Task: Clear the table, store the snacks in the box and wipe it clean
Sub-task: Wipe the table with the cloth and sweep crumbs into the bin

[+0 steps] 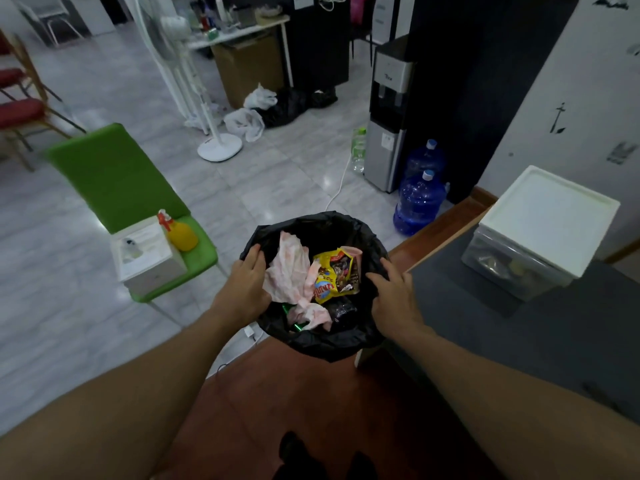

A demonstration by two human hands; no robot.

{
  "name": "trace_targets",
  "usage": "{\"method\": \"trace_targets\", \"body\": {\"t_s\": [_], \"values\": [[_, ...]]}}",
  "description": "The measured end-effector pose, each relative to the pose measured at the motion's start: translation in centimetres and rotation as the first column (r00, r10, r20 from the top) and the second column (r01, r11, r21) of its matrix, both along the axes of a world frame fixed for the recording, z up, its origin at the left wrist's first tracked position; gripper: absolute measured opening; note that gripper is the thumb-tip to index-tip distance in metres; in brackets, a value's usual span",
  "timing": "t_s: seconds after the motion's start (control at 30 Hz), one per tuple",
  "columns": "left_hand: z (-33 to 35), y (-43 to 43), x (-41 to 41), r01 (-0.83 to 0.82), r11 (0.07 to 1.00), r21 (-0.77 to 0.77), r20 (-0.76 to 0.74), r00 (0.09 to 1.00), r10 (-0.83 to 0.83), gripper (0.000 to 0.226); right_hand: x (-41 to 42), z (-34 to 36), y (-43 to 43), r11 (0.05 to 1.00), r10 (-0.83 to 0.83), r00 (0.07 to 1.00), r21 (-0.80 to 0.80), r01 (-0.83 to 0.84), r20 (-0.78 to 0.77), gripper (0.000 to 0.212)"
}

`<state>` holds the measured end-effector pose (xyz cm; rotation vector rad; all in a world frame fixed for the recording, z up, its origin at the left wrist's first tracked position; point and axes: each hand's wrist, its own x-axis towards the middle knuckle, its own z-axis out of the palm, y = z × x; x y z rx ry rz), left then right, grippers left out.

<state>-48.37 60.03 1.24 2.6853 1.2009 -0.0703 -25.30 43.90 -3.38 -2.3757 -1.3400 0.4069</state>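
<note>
Between left fingers [255, 258] and right fingers [387, 268] — bin [322, 344], snack wrapper [334, 278] inside.

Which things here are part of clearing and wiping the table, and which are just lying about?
Job: lined bin; lidded box; table; spray bottle; tissue box.
Lying about: fan; water jugs; dispenser; plastic bags.
</note>
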Motion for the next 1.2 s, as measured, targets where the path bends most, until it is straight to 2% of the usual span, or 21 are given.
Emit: {"method": "trace_targets", "body": {"t_s": [0.23,0.43,0.9,1.2], "values": [[-1.6,-4.4,-1.1,0.009,0.999,-0.038,-0.030,1.000,-0.010,0.077,-0.6,-1.3,-4.2,0.998,0.014,0.999,-0.068,-0.017,-0.038,0.054],[-2.0,-5.7,-1.4,0.040,0.999,-0.021,-0.024,0.999,-0.040,0.080,-1.5,-2.3,-6.4,0.999,-0.018,0.999,-0.042,0.016,-0.052,0.056],[-4.3,-8.6,-2.1,0.260,0.962,-0.083,0.036,0.965,-0.258,0.085,-7.0,-3.0,-14.2,0.968,-0.241,0.970,-0.070,0.242,0.015,0.054],[-6.5,-11.7,-1.5,0.338,0.909,-0.244,0.136,0.940,-0.313,0.084,-11.2,-4.0,-21.2,0.893,-0.431,0.901,-0.122,0.433,0.048,0.051]]}}
